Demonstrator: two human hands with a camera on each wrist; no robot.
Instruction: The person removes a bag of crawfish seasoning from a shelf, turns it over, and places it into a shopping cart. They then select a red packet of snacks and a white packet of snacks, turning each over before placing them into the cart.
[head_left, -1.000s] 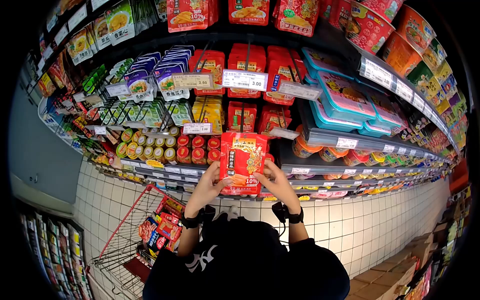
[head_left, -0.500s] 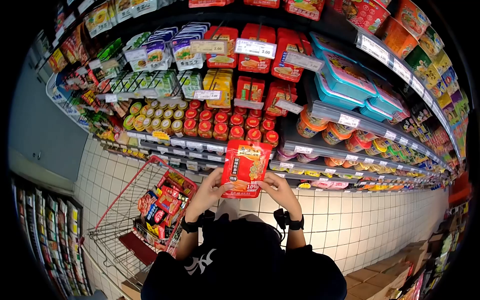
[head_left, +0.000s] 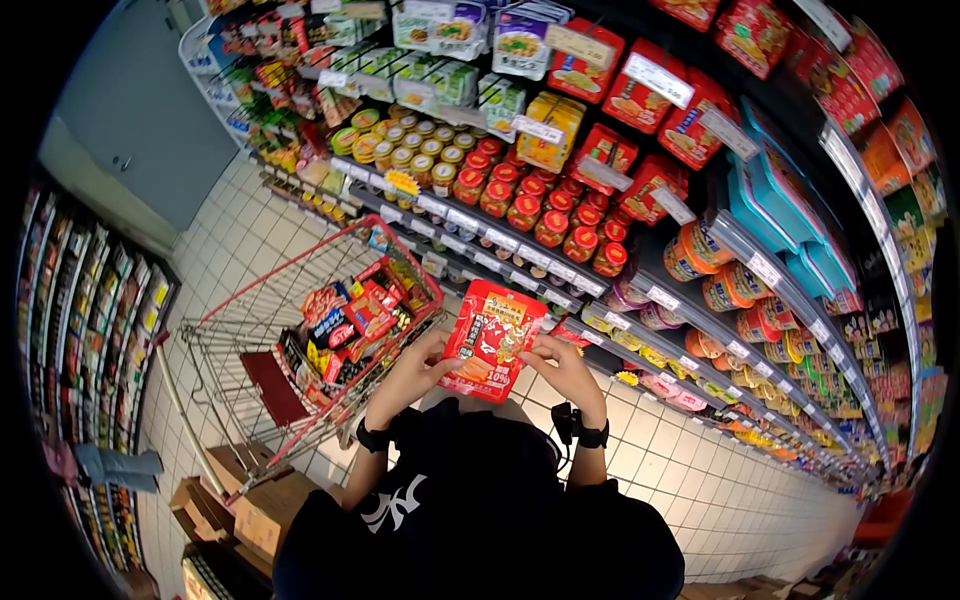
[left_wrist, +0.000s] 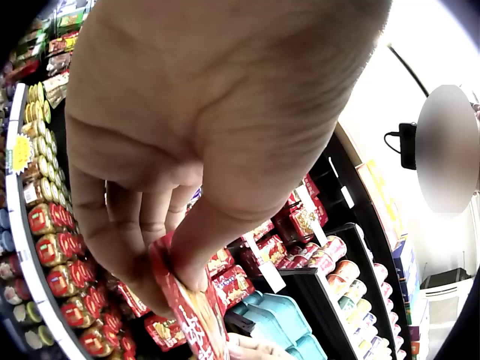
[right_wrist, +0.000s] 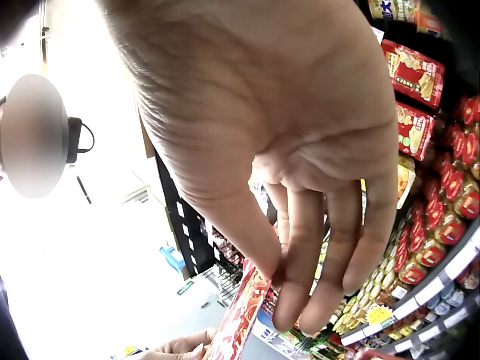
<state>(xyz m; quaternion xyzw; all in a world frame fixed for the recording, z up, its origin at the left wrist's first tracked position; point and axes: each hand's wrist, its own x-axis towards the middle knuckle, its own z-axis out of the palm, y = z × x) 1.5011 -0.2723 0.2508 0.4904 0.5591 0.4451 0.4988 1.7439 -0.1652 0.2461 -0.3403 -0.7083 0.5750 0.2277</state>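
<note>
In the head view a red food pouch (head_left: 492, 340) with printed lettering and "10%" near its bottom is held up in front of the body. My left hand (head_left: 415, 372) pinches its left edge between thumb and fingers, and my right hand (head_left: 565, 375) pinches the right edge. From the left wrist, the thumb (left_wrist: 196, 251) lies on the face of the red pouch (left_wrist: 191, 315), with the fingers behind it. In the right wrist view the pouch (right_wrist: 241, 311) appears nearly edge-on at the tips of the right thumb and fingers.
A wire shopping cart (head_left: 262, 262) with several packaged foods stands at my left. Ahead runs a shelf with red-lidded jars (head_left: 524, 212), hanging pouches (head_left: 605, 155) and teal boxes (head_left: 775, 195). Cardboard boxes (head_left: 262, 515) sit behind the cart. Another shelf (head_left: 95, 300) is far left.
The view has turned left, so the shelves shift right and tilt, and more of the cart and cardboard boxes shows. Both hands keep hold of the pouch, now slightly tilted and away from the hanging rack.
</note>
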